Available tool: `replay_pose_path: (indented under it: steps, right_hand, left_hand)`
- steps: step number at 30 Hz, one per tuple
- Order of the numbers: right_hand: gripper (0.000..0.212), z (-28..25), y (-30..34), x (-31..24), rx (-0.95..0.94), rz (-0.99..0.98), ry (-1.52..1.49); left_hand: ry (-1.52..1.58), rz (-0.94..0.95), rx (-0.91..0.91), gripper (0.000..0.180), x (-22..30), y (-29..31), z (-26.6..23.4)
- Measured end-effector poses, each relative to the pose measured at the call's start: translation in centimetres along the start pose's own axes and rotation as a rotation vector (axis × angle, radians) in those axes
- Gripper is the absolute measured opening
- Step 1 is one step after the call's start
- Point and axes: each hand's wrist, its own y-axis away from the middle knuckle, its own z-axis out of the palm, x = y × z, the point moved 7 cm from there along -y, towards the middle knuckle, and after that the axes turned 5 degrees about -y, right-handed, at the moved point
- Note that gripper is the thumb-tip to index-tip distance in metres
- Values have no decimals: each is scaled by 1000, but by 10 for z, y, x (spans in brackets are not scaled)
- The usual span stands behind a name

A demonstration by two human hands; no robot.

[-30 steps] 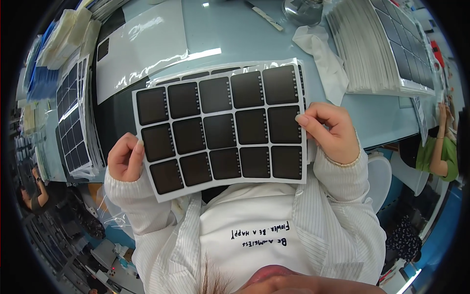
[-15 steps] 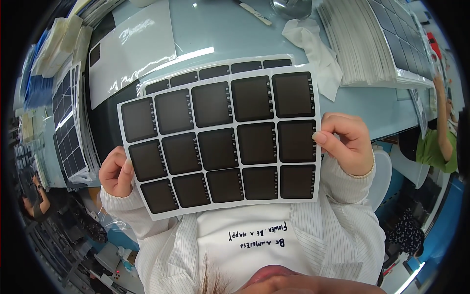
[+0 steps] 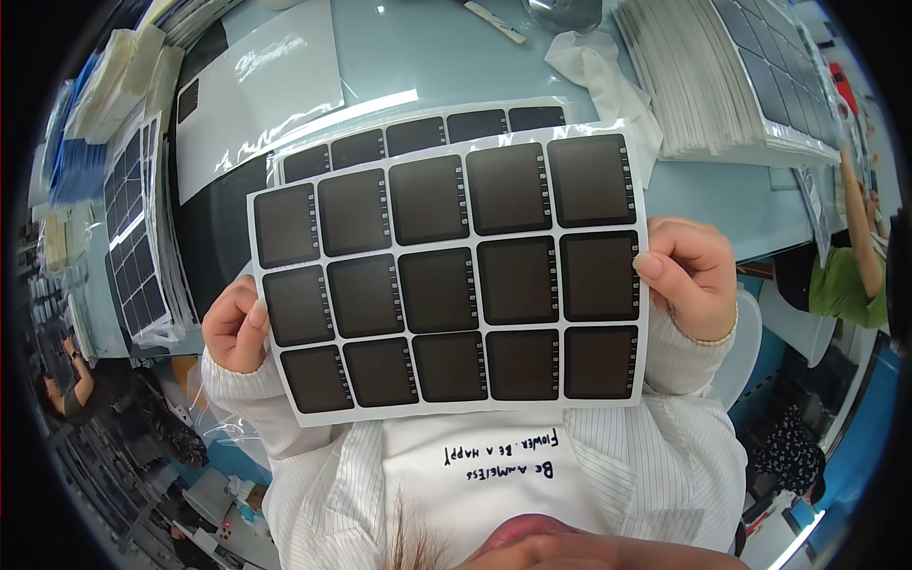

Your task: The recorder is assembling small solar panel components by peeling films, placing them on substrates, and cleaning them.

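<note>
Held up in front of my chest is a white sheet of dark square labels (image 3: 435,290), set out in rows, each square with a strip of small marks along its right side. My left hand (image 3: 237,323) pinches the sheet's left edge, thumb on the front face and fingers behind. At the opposite edge my right hand (image 3: 692,277) grips it the same way. Behind the raised sheet, a second sheet of dark squares (image 3: 415,133) lies on the table, with only its far row showing.
A tall stack of sheets (image 3: 679,85) stands at the far right beside a crumpled white cloth (image 3: 603,71). Further sheets (image 3: 133,237) are piled at the left, near a glossy white sheet (image 3: 266,85). A cutter-like tool (image 3: 496,23) lies at the back. Other people are at both sides.
The held sheet has shifted a little to the right, and both hands have moved with it. It also seems slightly nearer and less tilted. My grip stays the same.
</note>
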Motion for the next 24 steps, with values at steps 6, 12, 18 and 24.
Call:
replay_pose_path:
  steps: [6, 12, 18, 24]
  right_hand:
    - [18, -1, 1, 4, 32, 24, -41]
    - [18, 3, 1, 1, 37, 13, -39]
    - [16, 5, 0, -4, 13, -28, -3]
    - [16, -1, -2, -1, 53, -2, 43]
  left_hand:
    - [74, -29, -10, 22, -2, -4, 4]
    - [78, 14, 13, 21, 4, -3, 2]
    - [61, 93, 83, 22, 18, 1, -6]
    - [13, 99, 82, 23, 22, -2, -2]
